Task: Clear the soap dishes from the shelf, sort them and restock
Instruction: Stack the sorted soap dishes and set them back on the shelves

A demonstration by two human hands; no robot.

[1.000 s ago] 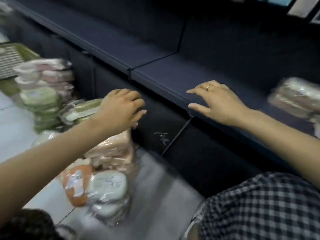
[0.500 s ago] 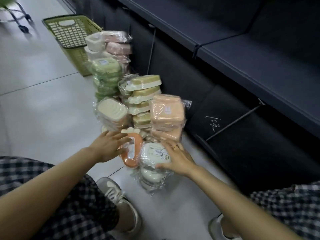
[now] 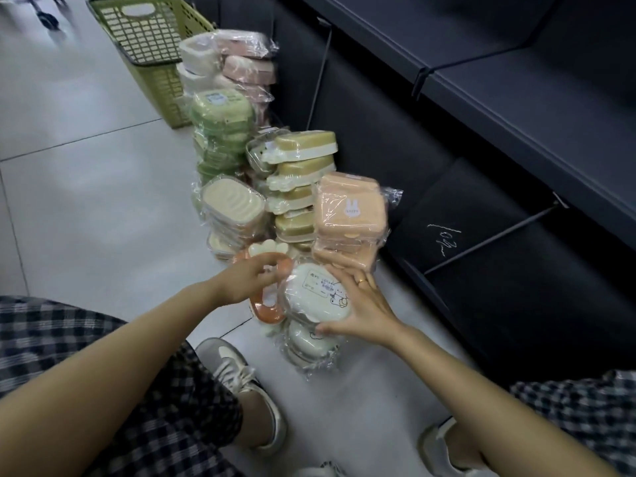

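Entry: floor stock, soap dishes, sorted in piles along the base of the dark shelf unit [image 3: 516,108], centre of the frame.

Hands. The left hand [image 3: 249,282] has its fingers curled round the top edge of an orange foot-shaped dish [image 3: 266,313], lower centre. The right hand [image 3: 361,304] spans a wrapped white dish [image 3: 318,297], fingers spread along its far edge and thumb under its near edge; this dish sits on top of a short white pile [image 3: 309,342] just beside the orange one.

Risks, as judged.
- The white pile is wrapped in loose film; lifting the top dish by its edges could drag the one beneath, or let it slip from the film.
- The peach stack [image 3: 347,222] touches the back of the right hand's fingers; a careless lift could nudge it over against the shelf base.
- The olive-and-cream stack [image 3: 303,187] stands uneven, its dishes offset; a knock from either neighbour may topple it.
- The green stack [image 3: 220,129] and pink stack [image 3: 247,67], upper centre, are tall and close together; one falling would likely take the other.
- The person's shoe [image 3: 241,383] lies near the white pile; a shift of the foot could scatter it.

Containers.
- Green plastic basket [image 3: 151,39], upper left, on the floor behind the stacks: nothing visible inside.
- Shelf unit, right: the boards in view carry no dishes, so restocking is judged not yet begun.
- Cream ribbed dishes [image 3: 234,204], centre left, each in clear wrap.
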